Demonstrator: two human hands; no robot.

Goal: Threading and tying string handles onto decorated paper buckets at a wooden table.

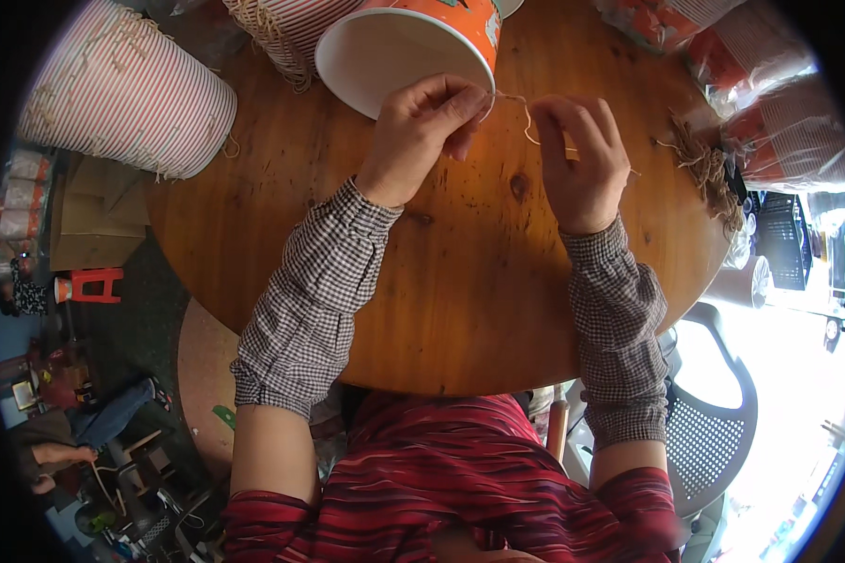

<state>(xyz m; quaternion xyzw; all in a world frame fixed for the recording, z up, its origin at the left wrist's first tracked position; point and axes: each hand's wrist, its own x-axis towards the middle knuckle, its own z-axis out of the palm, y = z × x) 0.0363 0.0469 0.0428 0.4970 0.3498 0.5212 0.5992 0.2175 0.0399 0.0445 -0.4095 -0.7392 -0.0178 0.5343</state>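
Observation:
An orange and white paper bucket (385, 52) lies on its side at the far edge of the table, its white mouth turned toward me. At the right side of its rim, my left hand (418, 127) is closed, thumb and forefinger pinching a thin tan string (530, 122). From there the string runs in a loose curve to my right hand (584, 164), whose fingers are bent together around it. A loose end shows beside the right hand. The exact spot where the left fingertips meet the rim is hidden.
Stacked striped buckets (127, 94) with string hanging off them stand at the left, another stack (286, 33) behind. Plastic-wrapped buckets (784, 131) line the right edge, near a bundle of tan strings (709, 174). A grey chair (714, 422) stands right of the round wooden table (441, 310).

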